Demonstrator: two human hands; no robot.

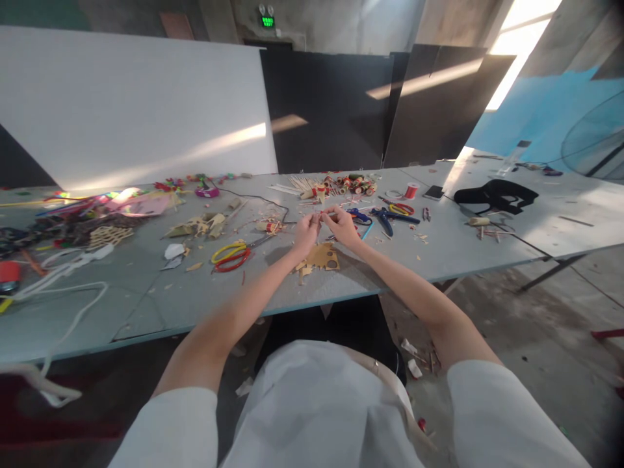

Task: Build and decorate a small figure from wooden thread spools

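My left hand (307,234) and my right hand (340,226) meet above the middle of the table, fingertips pinched close together. Between them is a small reddish piece, too small to name. Just below the hands lies a tan sheet (322,257) with round holes and ragged edges. Left of them, scissors with yellow and red handles (231,256) rest on the table, near a small red-banded roll (270,227). To the right of my right hand are a blue-handled tool (358,216) and a dark blue bar clamp (394,218).
Behind the hands lie a pile of red-banded bamboo pieces (353,184) and thin sticks (305,184). A red thread spool (411,190), a phone (433,192) and black cloth (496,195) sit to the right. Tangled craft materials (73,224) and white cables (73,260) cover the left.
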